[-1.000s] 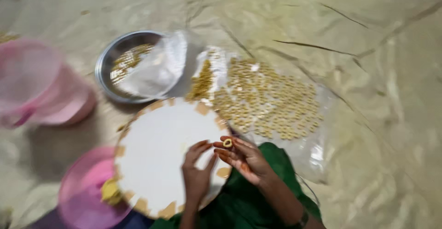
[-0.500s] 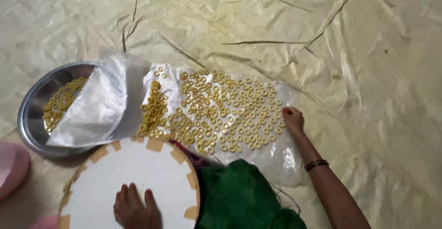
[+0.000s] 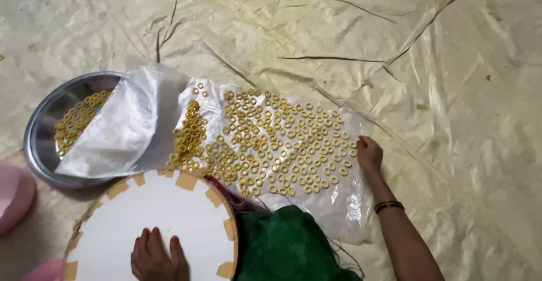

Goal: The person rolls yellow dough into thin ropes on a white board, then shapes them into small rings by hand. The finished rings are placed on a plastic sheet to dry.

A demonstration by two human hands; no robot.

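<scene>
Ring-shaped yellow snacks (image 3: 271, 145) lie spread in a single layer on a clear plastic sheet (image 3: 339, 213) laid over the crinkled pale floor covering (image 3: 440, 77). At the sheet's right edge the person's right hand (image 3: 370, 154) rests palm down, fingers loosely bent, touching the outermost rings; whether its grip has closed on one cannot be told. The left hand (image 3: 155, 255) lies flat and open on a round white board (image 3: 158, 219) edged with tan tape tabs, near left, holding nothing. Far left, a steel bowl (image 3: 45, 123) holds more rings, and a fold of the plastic sheet drapes over its rim. A pink container (image 3: 14, 193) sits at the left edge. To the right and far side the floor covering stretches bare. Green cloth (image 3: 288, 247) bunches between the arms.
</scene>
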